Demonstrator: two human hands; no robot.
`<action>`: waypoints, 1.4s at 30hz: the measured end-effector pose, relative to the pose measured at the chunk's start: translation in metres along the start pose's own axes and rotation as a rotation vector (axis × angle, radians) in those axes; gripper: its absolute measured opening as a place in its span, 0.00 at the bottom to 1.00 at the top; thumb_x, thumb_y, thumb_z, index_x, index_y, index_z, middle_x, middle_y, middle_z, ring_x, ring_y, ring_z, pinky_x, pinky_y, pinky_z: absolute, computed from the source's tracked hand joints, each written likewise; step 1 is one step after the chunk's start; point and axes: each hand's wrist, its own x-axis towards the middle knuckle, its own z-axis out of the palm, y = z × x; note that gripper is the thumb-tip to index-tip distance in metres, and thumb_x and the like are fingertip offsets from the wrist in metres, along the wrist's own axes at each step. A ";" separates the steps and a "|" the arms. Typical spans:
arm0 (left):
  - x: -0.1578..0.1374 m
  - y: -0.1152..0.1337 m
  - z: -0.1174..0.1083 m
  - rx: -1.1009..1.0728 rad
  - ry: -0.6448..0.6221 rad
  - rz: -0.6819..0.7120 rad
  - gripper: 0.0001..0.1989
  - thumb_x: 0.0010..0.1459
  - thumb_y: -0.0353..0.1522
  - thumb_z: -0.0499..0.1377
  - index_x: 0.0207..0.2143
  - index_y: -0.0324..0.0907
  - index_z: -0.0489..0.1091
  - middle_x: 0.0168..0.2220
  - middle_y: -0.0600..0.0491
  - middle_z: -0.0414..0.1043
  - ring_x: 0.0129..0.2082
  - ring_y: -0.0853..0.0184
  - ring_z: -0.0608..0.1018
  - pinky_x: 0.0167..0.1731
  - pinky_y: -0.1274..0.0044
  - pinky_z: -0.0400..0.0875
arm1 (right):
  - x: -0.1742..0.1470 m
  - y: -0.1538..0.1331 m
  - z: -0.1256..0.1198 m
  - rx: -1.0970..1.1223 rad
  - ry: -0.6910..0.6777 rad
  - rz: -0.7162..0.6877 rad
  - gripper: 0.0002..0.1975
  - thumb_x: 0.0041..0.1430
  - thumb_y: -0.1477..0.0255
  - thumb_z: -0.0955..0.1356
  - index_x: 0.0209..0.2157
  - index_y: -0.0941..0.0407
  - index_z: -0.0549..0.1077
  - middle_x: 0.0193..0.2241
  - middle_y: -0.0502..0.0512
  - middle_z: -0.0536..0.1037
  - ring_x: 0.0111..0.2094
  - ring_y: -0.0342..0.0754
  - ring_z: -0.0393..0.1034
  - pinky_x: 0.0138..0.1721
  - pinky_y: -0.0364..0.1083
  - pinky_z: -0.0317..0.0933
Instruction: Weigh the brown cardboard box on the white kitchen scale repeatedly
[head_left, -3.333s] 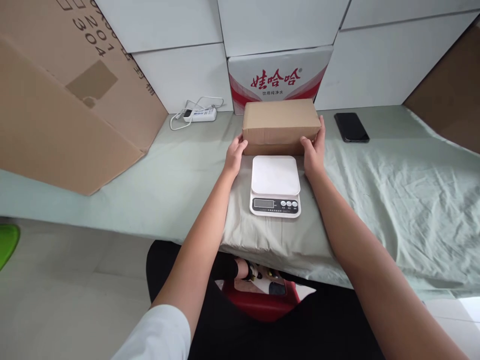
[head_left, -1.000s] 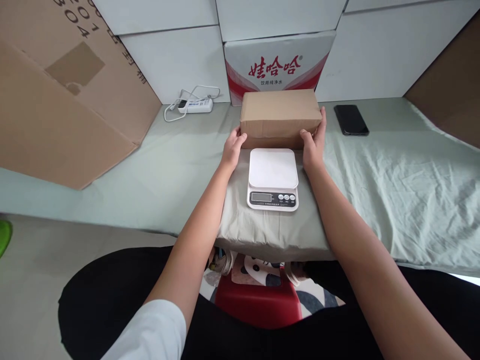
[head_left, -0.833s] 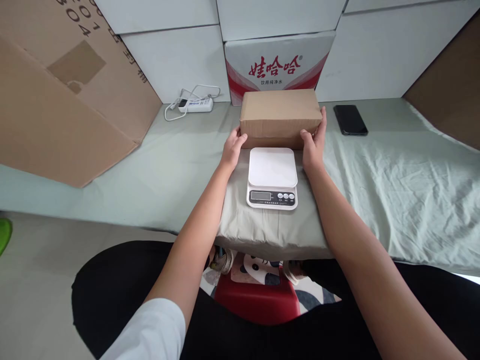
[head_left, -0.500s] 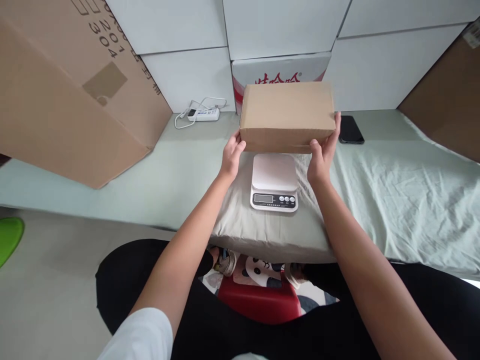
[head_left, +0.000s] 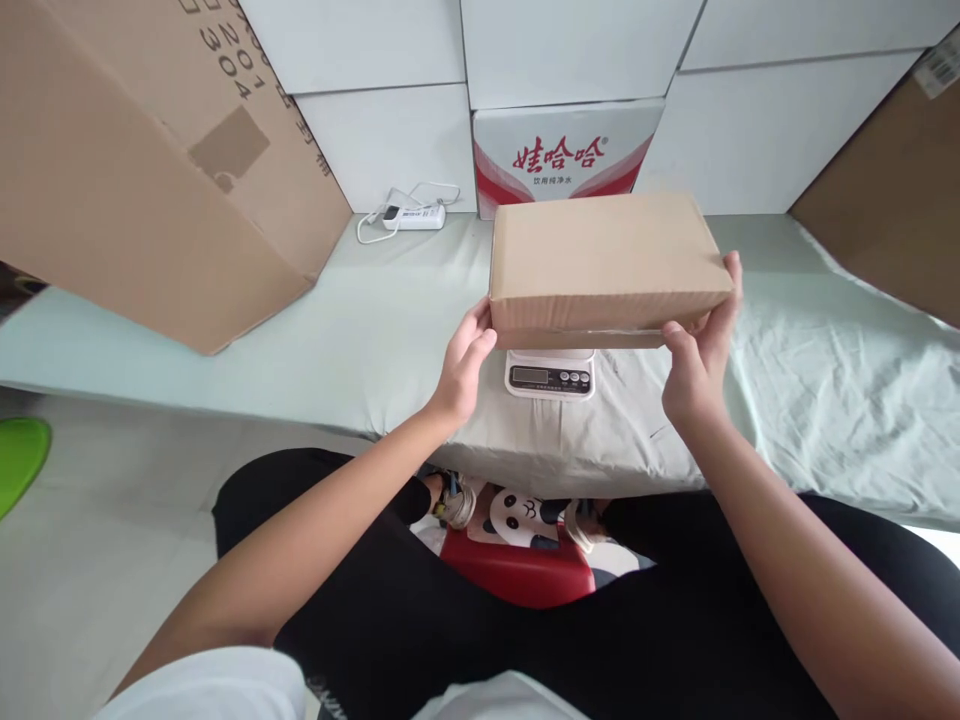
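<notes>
Between my two hands is a closed brown cardboard box [head_left: 604, 250]. My left hand [head_left: 466, 365] grips its near left corner, the thumb along the front side. At the right end, my right hand [head_left: 701, 345] has its thumb on the front and its fingers round the end. Under the box stands a white kitchen scale [head_left: 551, 378]; only its near part with the display and buttons shows, and the platform is mostly covered. Whether the box touches the platform, I cannot tell.
The scale is on a cloth-covered surface [head_left: 405, 330]. White boxes [head_left: 570, 50] line the back, with a red-and-white printed carton [head_left: 559, 160] among them. A white power strip with cable [head_left: 414, 215] lies back left. Large cartons [head_left: 172, 180] flank both sides. Below is a red stool [head_left: 517, 570].
The box has come nearer and to the right, and now covers most of the scale's platform. More of the printed carton shows behind it, while the black phone is hidden.
</notes>
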 end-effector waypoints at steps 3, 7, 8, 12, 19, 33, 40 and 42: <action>0.004 -0.012 -0.005 -0.012 0.005 -0.015 0.37 0.65 0.54 0.59 0.70 0.47 0.67 0.78 0.45 0.67 0.81 0.47 0.66 0.80 0.55 0.64 | -0.002 0.014 0.004 -0.024 -0.063 0.004 0.48 0.64 0.43 0.73 0.79 0.38 0.56 0.79 0.55 0.64 0.80 0.68 0.59 0.81 0.73 0.56; 0.012 -0.026 -0.013 -0.016 0.018 -0.046 0.36 0.64 0.53 0.60 0.70 0.48 0.67 0.77 0.45 0.69 0.81 0.46 0.67 0.79 0.55 0.67 | -0.008 0.022 0.012 -0.001 -0.105 0.062 0.44 0.67 0.47 0.72 0.79 0.34 0.55 0.77 0.54 0.68 0.76 0.65 0.66 0.76 0.71 0.66; 0.014 -0.028 -0.014 -0.017 0.016 -0.040 0.36 0.64 0.53 0.60 0.70 0.48 0.67 0.77 0.45 0.69 0.80 0.46 0.67 0.79 0.55 0.67 | -0.009 0.023 0.014 0.015 -0.104 0.066 0.44 0.67 0.48 0.72 0.79 0.34 0.55 0.76 0.54 0.68 0.76 0.64 0.66 0.75 0.70 0.67; 0.023 -0.029 -0.014 0.023 0.001 -0.004 0.36 0.66 0.53 0.59 0.71 0.48 0.67 0.78 0.46 0.68 0.81 0.48 0.65 0.80 0.56 0.64 | -0.011 0.023 0.017 0.045 -0.090 0.097 0.43 0.67 0.53 0.73 0.78 0.34 0.56 0.76 0.54 0.69 0.76 0.62 0.66 0.73 0.68 0.69; 0.025 -0.025 -0.015 0.086 -0.030 0.006 0.36 0.67 0.53 0.56 0.72 0.48 0.65 0.78 0.47 0.68 0.82 0.48 0.63 0.81 0.56 0.63 | -0.014 0.032 0.017 0.047 -0.061 0.138 0.45 0.64 0.53 0.74 0.77 0.35 0.56 0.73 0.57 0.72 0.72 0.64 0.71 0.70 0.69 0.70; 0.026 -0.026 -0.016 0.027 -0.025 0.017 0.32 0.67 0.52 0.60 0.67 0.48 0.69 0.78 0.46 0.68 0.82 0.49 0.65 0.81 0.58 0.63 | -0.020 0.037 0.014 0.030 -0.085 0.121 0.45 0.65 0.50 0.73 0.78 0.34 0.54 0.74 0.56 0.69 0.73 0.64 0.69 0.67 0.68 0.73; 0.030 -0.037 -0.032 0.084 0.037 0.014 0.37 0.70 0.57 0.56 0.74 0.54 0.63 0.83 0.50 0.58 0.85 0.50 0.58 0.84 0.54 0.56 | -0.020 0.034 0.007 0.008 0.006 0.192 0.43 0.65 0.49 0.71 0.77 0.34 0.57 0.71 0.57 0.73 0.65 0.62 0.75 0.63 0.65 0.77; 0.035 -0.045 -0.041 0.106 0.098 -0.009 0.37 0.70 0.59 0.54 0.75 0.58 0.61 0.84 0.52 0.55 0.86 0.53 0.55 0.84 0.55 0.53 | -0.021 0.039 0.004 0.049 0.084 0.251 0.41 0.64 0.52 0.71 0.76 0.34 0.58 0.68 0.56 0.75 0.62 0.59 0.78 0.63 0.65 0.76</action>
